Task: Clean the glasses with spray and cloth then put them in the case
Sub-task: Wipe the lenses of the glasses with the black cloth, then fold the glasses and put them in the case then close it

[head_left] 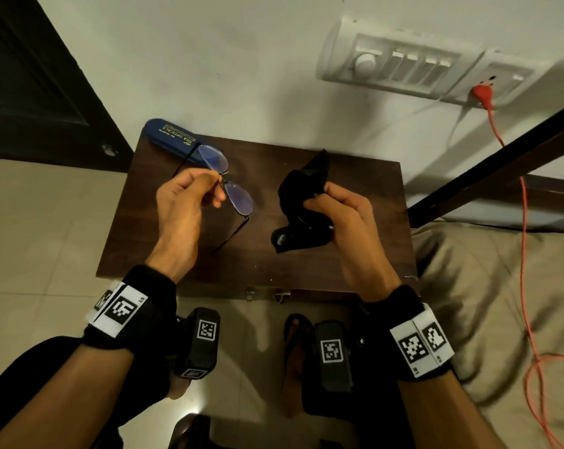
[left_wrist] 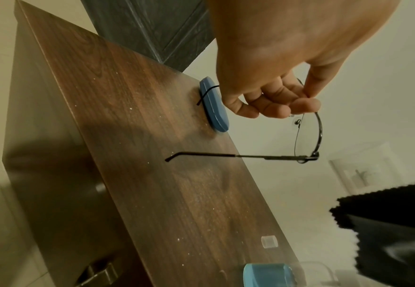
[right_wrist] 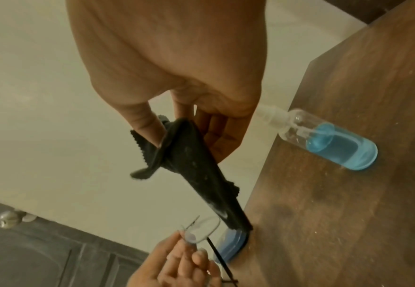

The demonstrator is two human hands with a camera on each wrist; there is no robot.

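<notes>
Glasses [head_left: 224,181] pinched only at the bridge by the left hand [head_left: 183,202], black cloth [head_left: 301,205] bunched in the right hand [head_left: 345,212], so hard wiping could probably bend the frame.

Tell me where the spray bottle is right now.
The spray bottle shows best in the right wrist view, lying on its side on the wooden table, near the right hand holding the black cloth.

Both forearms are bare. Each wrist wears a black fabric band [head_left: 138,315] carrying white tags printed with black square codes [head_left: 421,343]. A black camera block [head_left: 201,341] with its own code tag hangs under each wrist.
</notes>
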